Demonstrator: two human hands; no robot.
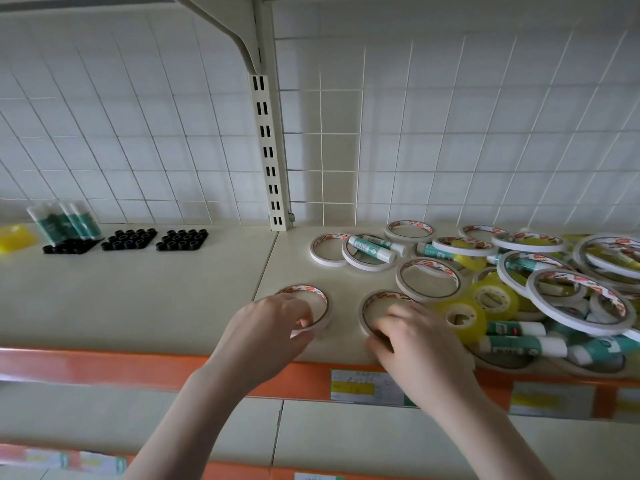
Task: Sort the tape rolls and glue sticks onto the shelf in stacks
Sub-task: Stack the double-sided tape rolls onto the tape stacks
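Note:
Two thin white tape rolls lie flat near the front of the cream shelf (173,306). My left hand (270,327) pinches the near rim of the left roll (311,292). My right hand (412,337) grips the near rim of the right roll (377,303). To the right spreads a jumbled pile of several white tape rolls (429,278), yellow clear-tape rolls (491,297) and green-and-white glue sticks (372,245). More glue sticks (519,344) lie at the pile's front edge.
At the far left stand packaged glue sticks (65,221), a yellow object (14,237) and three black trays of small caps (130,239). A slotted upright post (268,150) splits the white grid back wall. An orange strip (104,367) with price labels edges the shelf front.

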